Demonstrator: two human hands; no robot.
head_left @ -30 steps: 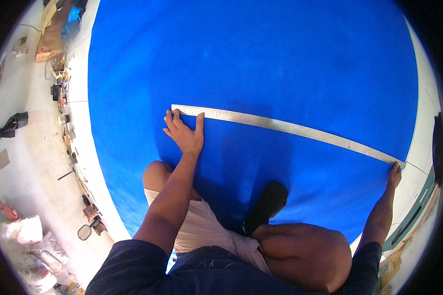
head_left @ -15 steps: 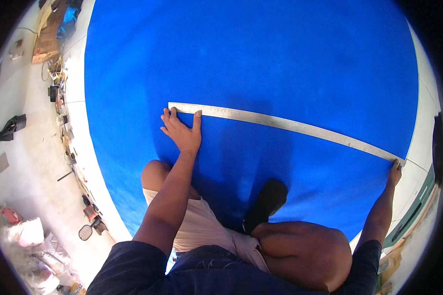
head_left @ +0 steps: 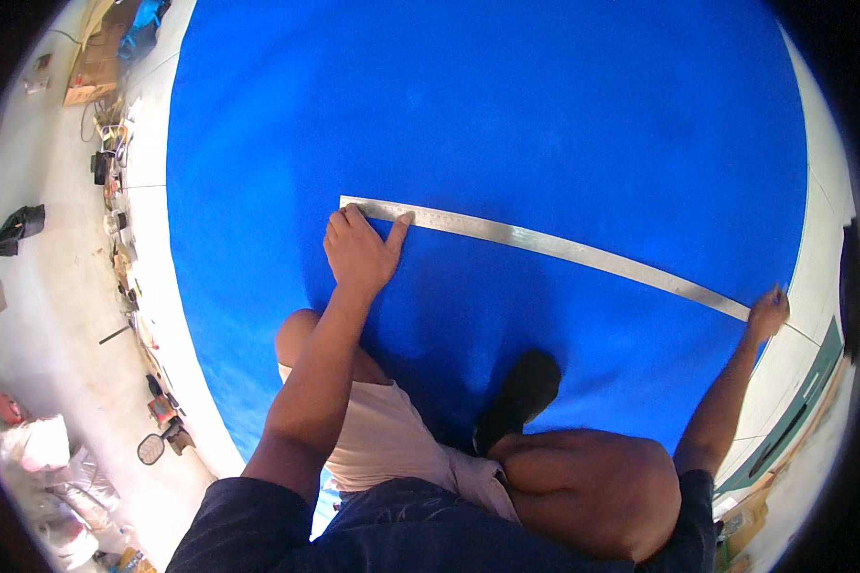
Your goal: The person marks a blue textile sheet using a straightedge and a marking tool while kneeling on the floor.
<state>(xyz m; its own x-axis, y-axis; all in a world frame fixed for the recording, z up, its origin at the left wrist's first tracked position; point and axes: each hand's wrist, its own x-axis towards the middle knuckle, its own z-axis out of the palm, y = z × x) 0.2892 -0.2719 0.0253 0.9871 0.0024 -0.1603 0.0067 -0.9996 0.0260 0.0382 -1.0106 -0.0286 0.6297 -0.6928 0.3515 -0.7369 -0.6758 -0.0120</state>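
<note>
A long steel ruler (head_left: 564, 246) lies slantwise across a blue cloth (head_left: 506, 105), its right end lower than its left. My left hand (head_left: 363, 250) rests at the ruler's left end, fingertips on the metal and thumb spread away along the lower edge. Over the right end, at the cloth's right border, my right hand (head_left: 767, 313) is closed. It hides that end of the ruler, and whatever its fingers hold is too small and blurred to name.
My knee (head_left: 592, 497) and dark-socked foot (head_left: 521, 396) are on the near side of the cloth. Pale floor borders it. Leftward are a cardboard box (head_left: 96, 72), a black bag (head_left: 14, 229) and white plastic bags (head_left: 38, 444). A green panel (head_left: 793, 411) lies at right.
The ruler's left end has shifted slightly right. My left hand has moved right with it, its fingers closer together. My right hand has risen a little and now covers the ruler's right end.
</note>
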